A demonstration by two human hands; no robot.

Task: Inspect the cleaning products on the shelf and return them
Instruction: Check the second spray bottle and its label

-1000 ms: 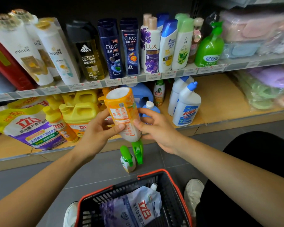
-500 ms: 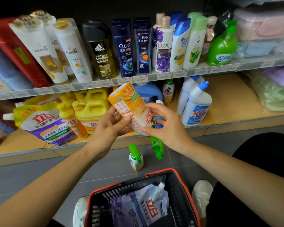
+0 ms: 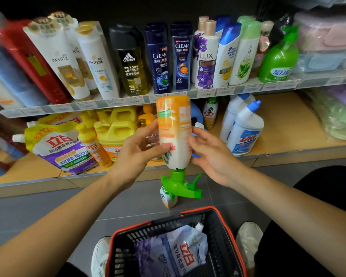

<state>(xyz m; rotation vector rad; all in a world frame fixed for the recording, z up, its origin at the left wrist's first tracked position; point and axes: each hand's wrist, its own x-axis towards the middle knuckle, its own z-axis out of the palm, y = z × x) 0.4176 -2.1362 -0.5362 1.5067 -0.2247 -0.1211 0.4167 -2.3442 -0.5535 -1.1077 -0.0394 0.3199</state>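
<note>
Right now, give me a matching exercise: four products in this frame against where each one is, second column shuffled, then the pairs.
Products:
1. orange spray bottle
2. small spray bottle
3. refill pouch
4. green pump bottle

Places:
A. on the upper shelf
B. in the red-rimmed basket
C. standing on the floor
D. held nozzle-down between the left hand and right hand

Pairs: 1-D, 2-C, 3-B, 4-A.

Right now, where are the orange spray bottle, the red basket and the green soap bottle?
orange spray bottle (image 3: pixel 174 124): head view, middle of its label.
red basket (image 3: pixel 200 209): head view, its back rim.
green soap bottle (image 3: pixel 278 60): head view, its round body.
</note>
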